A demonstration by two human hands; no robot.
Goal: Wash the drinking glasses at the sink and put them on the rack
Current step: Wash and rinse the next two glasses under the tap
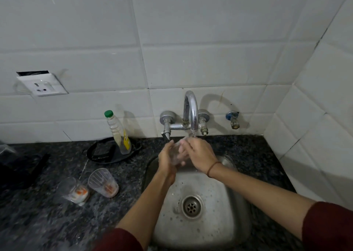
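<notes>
Under the chrome tap (191, 111) I hold a clear drinking glass (176, 152) over the steel sink (219, 203). My left hand (167, 160) wraps the glass from the left. My right hand (198, 155) covers its rim side, fingers on or in the glass, partly hiding it. Water runs from the spout onto my hands. Two more clear glasses stand on the dark counter left of the sink: one (104, 182) with orange residue at its bottom, another (73, 190), blurred, also with orange residue.
A clear bottle with a green cap (118, 132) stands on a dark round tray (112, 152) behind the glasses. A black object (21, 170) lies at the far left. A wall socket (43, 84) and a small valve (233, 119) sit on the tiled wall.
</notes>
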